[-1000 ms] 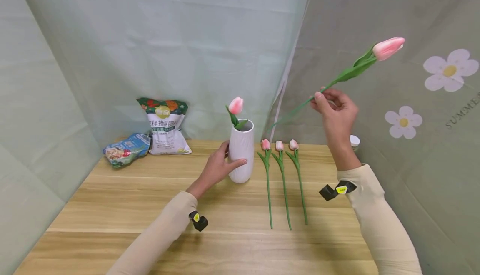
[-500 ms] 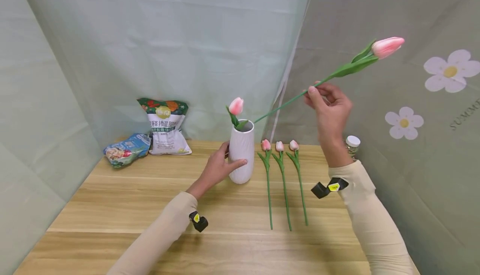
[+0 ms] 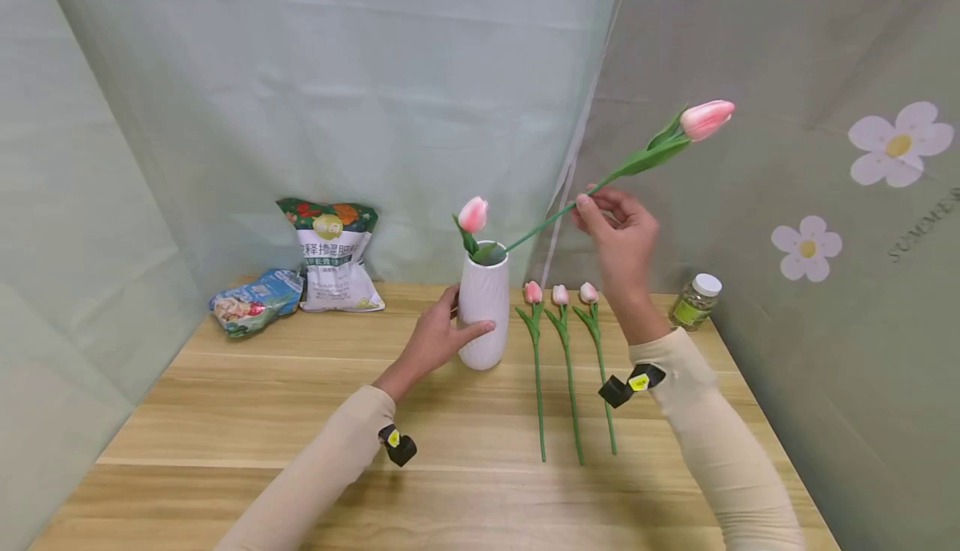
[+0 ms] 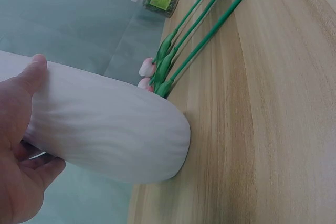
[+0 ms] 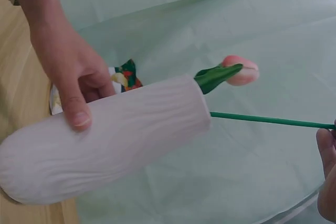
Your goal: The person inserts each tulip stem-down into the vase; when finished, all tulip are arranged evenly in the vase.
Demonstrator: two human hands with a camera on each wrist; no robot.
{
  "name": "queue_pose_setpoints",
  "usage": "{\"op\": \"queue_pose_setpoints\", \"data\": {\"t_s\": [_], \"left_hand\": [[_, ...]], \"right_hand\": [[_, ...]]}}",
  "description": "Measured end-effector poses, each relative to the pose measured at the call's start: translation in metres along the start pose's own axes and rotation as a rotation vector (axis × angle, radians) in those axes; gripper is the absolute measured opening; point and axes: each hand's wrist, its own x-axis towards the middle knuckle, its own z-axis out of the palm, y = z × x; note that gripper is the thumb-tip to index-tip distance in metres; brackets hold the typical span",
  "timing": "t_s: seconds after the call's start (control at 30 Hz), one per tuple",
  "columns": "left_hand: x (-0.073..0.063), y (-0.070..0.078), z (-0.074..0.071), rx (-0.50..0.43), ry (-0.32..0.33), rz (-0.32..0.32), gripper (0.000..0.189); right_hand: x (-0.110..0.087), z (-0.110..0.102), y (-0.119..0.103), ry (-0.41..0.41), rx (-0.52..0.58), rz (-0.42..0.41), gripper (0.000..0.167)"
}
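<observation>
A white ribbed vase [image 3: 482, 309] stands upright on the wooden table, gripped round its side by my left hand [image 3: 437, 336]. One pink tulip [image 3: 472, 215] with green leaves rises from its mouth. My right hand [image 3: 624, 238] pinches the green stem of a second pink tulip [image 3: 707, 121], held slanting with its bloom up to the right. In the right wrist view the lower end of this stem [image 5: 262, 119] passes in at the rim of the vase [image 5: 121, 135]. To the right of the vase lie three more tulips [image 3: 567, 368], side by side with blooms toward the wall.
At the back left a white and green printed bag [image 3: 337, 263] stands beside a blue pouch [image 3: 257, 303]. A small jar with a white lid [image 3: 693, 303] stands at the back right table edge. Pale cloth walls [image 3: 360, 101] close in behind and at the sides.
My right hand has moved left and a little down with the tulip, bringing its stem end from the vase's right to its mouth. The left hand holds the vase in place.
</observation>
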Motion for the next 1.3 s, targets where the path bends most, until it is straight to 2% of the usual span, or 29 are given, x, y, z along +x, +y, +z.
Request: {"op": "queue_pose_setpoints", "data": {"t_s": [0.3,0.53,0.67,1.07,1.3], "left_hand": [[0.0,0.002,-0.002,0.012,0.008,-0.005,0.087],[0.001,0.003,-0.002,0.009,0.007,-0.008,0.088],[0.001,0.003,-0.002,0.007,0.004,-0.001,0.088],[0.0,0.0,0.0,0.008,0.007,0.017,0.087],[0.0,0.002,0.0,0.006,-0.005,-0.004,0.088]], "right_hand": [[-0.008,0.007,0.012,0.006,0.006,0.032,0.014],[-0.006,0.009,0.01,0.009,0.019,-0.027,0.029],[-0.006,0.011,0.011,0.017,0.024,-0.02,0.027],[-0.023,0.017,0.031,-0.122,-0.079,0.07,0.019],[-0.03,0.02,0.044,-0.226,-0.225,0.106,0.02]]}}
